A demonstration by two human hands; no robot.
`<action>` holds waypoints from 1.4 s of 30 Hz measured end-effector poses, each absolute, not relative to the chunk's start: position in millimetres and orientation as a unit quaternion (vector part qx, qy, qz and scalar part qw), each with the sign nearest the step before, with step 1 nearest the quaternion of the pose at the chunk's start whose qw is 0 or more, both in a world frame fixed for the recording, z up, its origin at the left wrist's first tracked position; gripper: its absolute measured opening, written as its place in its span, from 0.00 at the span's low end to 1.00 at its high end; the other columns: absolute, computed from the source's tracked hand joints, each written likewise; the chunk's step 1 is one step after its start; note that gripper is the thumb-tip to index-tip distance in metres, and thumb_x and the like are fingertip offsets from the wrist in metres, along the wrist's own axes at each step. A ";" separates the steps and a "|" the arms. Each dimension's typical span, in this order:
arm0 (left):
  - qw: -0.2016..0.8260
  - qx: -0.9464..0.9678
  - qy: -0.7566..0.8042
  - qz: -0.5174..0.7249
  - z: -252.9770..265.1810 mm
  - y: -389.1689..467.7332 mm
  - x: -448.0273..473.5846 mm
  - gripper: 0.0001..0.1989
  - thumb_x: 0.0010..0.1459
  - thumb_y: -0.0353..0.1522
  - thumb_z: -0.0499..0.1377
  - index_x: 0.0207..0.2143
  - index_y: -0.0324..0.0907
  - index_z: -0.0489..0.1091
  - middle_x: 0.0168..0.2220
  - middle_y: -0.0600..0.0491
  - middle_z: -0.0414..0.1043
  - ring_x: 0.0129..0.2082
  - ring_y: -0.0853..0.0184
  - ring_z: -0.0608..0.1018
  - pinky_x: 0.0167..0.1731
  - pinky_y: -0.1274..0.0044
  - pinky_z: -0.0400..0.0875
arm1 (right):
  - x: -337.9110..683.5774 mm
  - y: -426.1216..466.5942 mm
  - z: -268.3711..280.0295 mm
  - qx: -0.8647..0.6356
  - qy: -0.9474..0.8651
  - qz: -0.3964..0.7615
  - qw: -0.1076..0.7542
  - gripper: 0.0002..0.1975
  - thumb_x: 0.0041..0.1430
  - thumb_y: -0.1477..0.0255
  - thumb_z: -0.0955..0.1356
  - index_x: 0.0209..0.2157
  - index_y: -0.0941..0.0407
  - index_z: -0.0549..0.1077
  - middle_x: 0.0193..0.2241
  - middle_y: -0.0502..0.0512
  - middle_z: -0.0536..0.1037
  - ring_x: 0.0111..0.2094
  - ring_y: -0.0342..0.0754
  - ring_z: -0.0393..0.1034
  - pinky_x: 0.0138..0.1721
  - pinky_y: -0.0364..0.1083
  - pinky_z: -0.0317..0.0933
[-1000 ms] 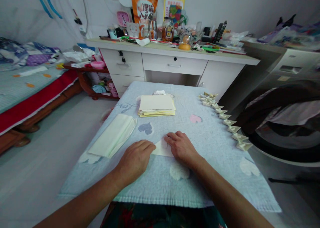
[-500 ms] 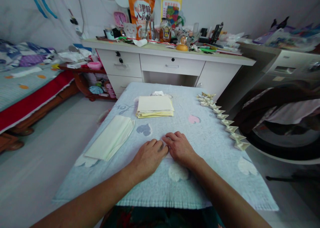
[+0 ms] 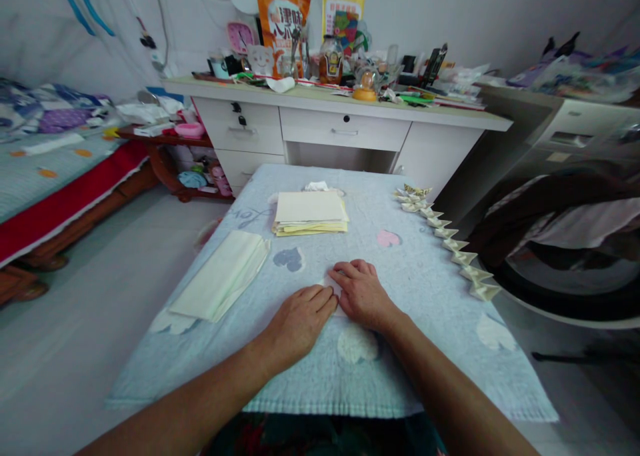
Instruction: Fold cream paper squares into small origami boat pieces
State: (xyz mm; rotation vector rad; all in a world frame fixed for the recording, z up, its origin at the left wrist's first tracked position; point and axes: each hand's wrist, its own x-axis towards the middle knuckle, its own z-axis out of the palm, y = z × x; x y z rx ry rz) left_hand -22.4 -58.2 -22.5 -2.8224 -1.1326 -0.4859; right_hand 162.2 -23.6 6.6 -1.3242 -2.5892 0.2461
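Observation:
My left hand (image 3: 305, 319) and my right hand (image 3: 364, 295) meet low over the cloth-covered table. Between and under their fingers is a small pale piece of paper (image 3: 340, 311), mostly hidden. Both hands have their fingers curled down and gathered on it. Left of my left hand lies a pale sheaf of folded paper (image 3: 220, 276). Beyond the hands sits a stack of cream and yellow paper (image 3: 311, 209). Along the right edge runs a slanting row of several folded paper boats (image 3: 455, 246), the farthest one patterned.
A light blue cloth (image 3: 400, 376) with heart prints covers the table. Behind stands a white desk (image 3: 345, 129) crowded with jars, an orange bag (image 3: 283, 23) and a pink clock (image 3: 240, 37). A bed (image 3: 55, 169) is at left, an open washing machine (image 3: 565, 256) at right.
My left hand has shifted slightly down, its fingers flatter. My right hand has moved slightly right, and a bit more pale paper shows between the hands. The stacks and boats stay put.

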 end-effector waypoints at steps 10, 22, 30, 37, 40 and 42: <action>0.019 -0.913 -0.372 -0.168 -18.3 -62.0 -21.8 0.12 0.61 0.25 0.53 0.47 0.39 0.69 0.48 0.47 0.72 0.48 0.61 0.73 0.47 0.68 0.71 | 171.7 -19.3 7.5 -0.475 -0.866 0.096 0.121 0.30 0.52 0.68 0.66 0.58 0.58 0.62 0.56 0.59 0.64 0.52 0.58 0.52 0.53 0.56 0.47; -0.059 -0.904 -0.369 -0.207 -12.0 -60.1 -25.1 0.13 0.61 0.26 0.53 0.48 0.39 0.68 0.48 0.48 0.72 0.49 0.62 0.73 0.51 0.67 0.69 | 179.8 -22.7 4.6 -0.454 -0.864 0.133 0.173 0.19 0.54 0.73 0.67 0.49 0.56 0.71 0.46 0.58 0.67 0.46 0.53 0.56 0.49 0.53 0.51; -0.126 -0.860 -0.427 -0.250 -9.5 -59.0 -30.0 0.13 0.55 0.28 0.59 0.44 0.42 0.71 0.54 0.48 0.68 0.54 0.60 0.69 0.55 0.65 0.65 | 175.2 -23.9 5.9 -0.456 -0.866 0.117 0.169 0.19 0.53 0.74 0.68 0.48 0.56 0.71 0.46 0.58 0.67 0.46 0.53 0.56 0.48 0.52 0.52; -0.134 -0.863 -0.413 -0.258 -11.3 -54.1 -32.6 0.13 0.54 0.31 0.61 0.44 0.43 0.71 0.52 0.49 0.71 0.56 0.58 0.68 0.57 0.60 0.62 | 173.1 -34.4 8.9 -0.463 -0.867 0.130 0.133 0.13 0.55 0.76 0.67 0.43 0.57 0.73 0.42 0.57 0.70 0.43 0.51 0.59 0.46 0.50 0.54; -0.152 -0.861 -0.407 -0.263 -12.5 -52.8 -33.7 0.16 0.53 0.32 0.63 0.45 0.42 0.70 0.53 0.47 0.70 0.56 0.59 0.69 0.57 0.62 0.63 | 175.3 -42.3 11.4 -0.452 -0.870 0.143 0.137 0.16 0.55 0.72 0.69 0.47 0.57 0.71 0.43 0.58 0.69 0.44 0.51 0.60 0.47 0.50 0.55; -0.161 -0.858 -0.410 -0.265 -12.3 -52.4 -34.4 0.16 0.53 0.32 0.63 0.46 0.41 0.70 0.54 0.46 0.69 0.55 0.59 0.69 0.56 0.63 0.64 | 176.8 -46.7 11.2 -0.446 -0.870 0.145 0.149 0.17 0.55 0.70 0.69 0.48 0.57 0.71 0.46 0.59 0.69 0.46 0.52 0.60 0.48 0.51 0.55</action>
